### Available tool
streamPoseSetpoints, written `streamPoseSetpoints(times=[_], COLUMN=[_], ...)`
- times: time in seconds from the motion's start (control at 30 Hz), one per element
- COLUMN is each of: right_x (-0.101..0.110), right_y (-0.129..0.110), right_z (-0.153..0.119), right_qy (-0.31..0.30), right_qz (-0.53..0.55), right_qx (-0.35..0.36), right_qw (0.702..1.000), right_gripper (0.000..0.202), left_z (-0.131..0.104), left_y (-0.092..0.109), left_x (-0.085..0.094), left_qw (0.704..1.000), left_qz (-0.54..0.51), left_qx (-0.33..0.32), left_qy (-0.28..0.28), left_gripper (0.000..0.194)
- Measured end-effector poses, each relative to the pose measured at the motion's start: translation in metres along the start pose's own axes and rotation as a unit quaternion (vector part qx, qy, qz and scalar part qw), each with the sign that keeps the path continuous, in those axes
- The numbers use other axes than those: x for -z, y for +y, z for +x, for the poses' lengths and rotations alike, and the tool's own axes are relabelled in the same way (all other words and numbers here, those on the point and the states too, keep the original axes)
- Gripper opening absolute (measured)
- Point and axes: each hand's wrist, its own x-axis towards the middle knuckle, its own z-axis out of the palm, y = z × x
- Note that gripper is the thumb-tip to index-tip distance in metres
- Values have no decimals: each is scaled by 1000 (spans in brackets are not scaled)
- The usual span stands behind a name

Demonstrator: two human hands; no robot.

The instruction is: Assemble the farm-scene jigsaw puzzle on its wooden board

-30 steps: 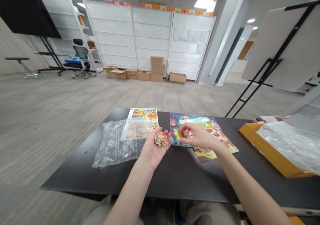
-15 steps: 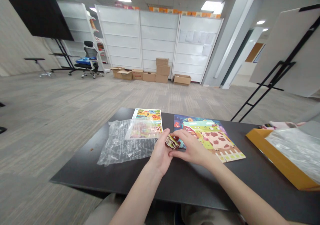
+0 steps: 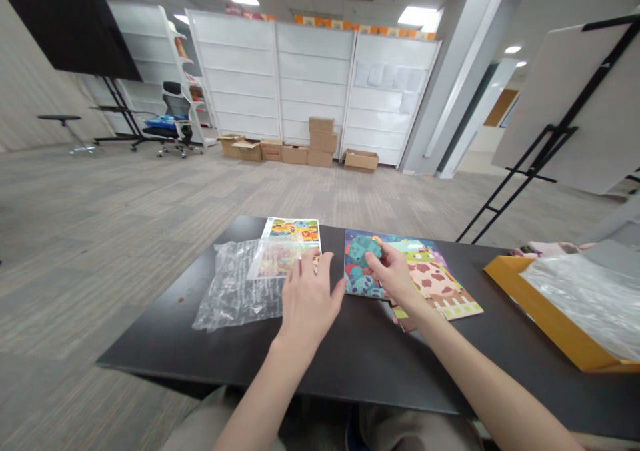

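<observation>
My right hand (image 3: 393,274) pinches a teal puzzle piece (image 3: 364,251) between thumb and fingers. It is held over a dark blue picture board (image 3: 363,284) with sea-like patterns. A farm puzzle picture (image 3: 435,281) with a brown-spotted cow overlaps that board and is partly covered by my right wrist. Small pieces (image 3: 404,321) show below the wrist at its lower left edge. My left hand (image 3: 307,304) is open, palm down and fingers apart, beside the clear plastic bag (image 3: 235,291). Beyond its fingertips lies a printed picture sheet (image 3: 290,227), partly under the bag.
On the right of the black table (image 3: 200,357) stands an orange-yellow box (image 3: 550,317) with clear plastic wrap (image 3: 585,297) inside. A tiny brown bit (image 3: 181,299) lies near the left edge. Cardboard boxes (image 3: 320,141) and white shelves stand across the floor.
My hands have separated from the small bundle of pieces they held together. The right hand has moved forward with the teal piece; the left has turned palm down and opened.
</observation>
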Motion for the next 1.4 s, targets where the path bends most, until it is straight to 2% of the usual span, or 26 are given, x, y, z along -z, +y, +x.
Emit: streamPoseSetpoints(times=[0.07, 0.17, 0.23, 0.3, 0.4, 0.47, 0.53, 0.63, 0.67, 0.73, 0.83, 0.9, 1.0, 1.07, 1.13, 1.27, 1.4], right_x=[0, -2, -3, -3, -2, -1, -3, -7, -9, -11, -14, -16, -20, -22, -19, 3, 43], right_y=[5, 10, 11, 10, 7, 3, -4, -15, -19, -23, -23, -19, -12, -10, -9, -14, -16], right_z=[3, 3, 2, 3, 3, 2, -2, -10, -12, -15, -18, -19, -20, -21, -19, -8, 8], right_qy=[8, -6, -14, -16, -27, -59, -118, -200, -209, -191, -163, -186, -255, -294, -313, -309, -318], right_qz=[32, 64, 76, 80, 89, 112, 140, 150, 136, 69, -55, -65, 41, 116, 143, 70, 17], right_qx=[-35, -65, -76, -84, -96, -93, -79, -47, -34, -3, 27, 23, -13, -16, 9, 58, 58], right_qw=[999, 996, 994, 993, 991, 987, 980, 967, 968, 979, 985, 980, 966, 949, 939, 947, 946], right_gripper=[31, 33, 33, 32, 33, 33, 32, 28, 26, 18, 12, 16, 23, 30, 39, 37, 30], left_z=[1, 5, 8, 11, 13, 13, 11, 6, 4, 1, -3, -6, -9, -8, -6, -1, 1], left_y=[-9, -20, -25, -28, -27, -22, -14, -3, 0, 4, 7, 7, 5, 3, 1, -2, -4], left_x=[3, 9, 15, 21, 30, 34, 34, 29, 26, 20, 9, 3, -5, -7, -7, -5, -3], left_qw=[988, 947, 921, 911, 936, 969, 993, 991, 989, 985, 977, 973, 977, 982, 985, 988, 991], left_qz=[150, 320, 388, 409, 351, 238, 83, -89, -118, -157, -205, -225, -204, -182, -168, -155, -133], left_qx=[-28, -23, -23, -25, -41, -55, -50, -13, -2, 20, 49, 55, 32, 16, 9, 16, 5], left_qy=[22, -8, -28, -31, 3, 41, 72, 94, 92, 71, 26, -6, -46, -46, -33, -14, 2], left_gripper=[47, 45, 42, 39, 33, 28, 23, 21, 20, 20, 20, 20, 25, 27, 27, 24, 21])
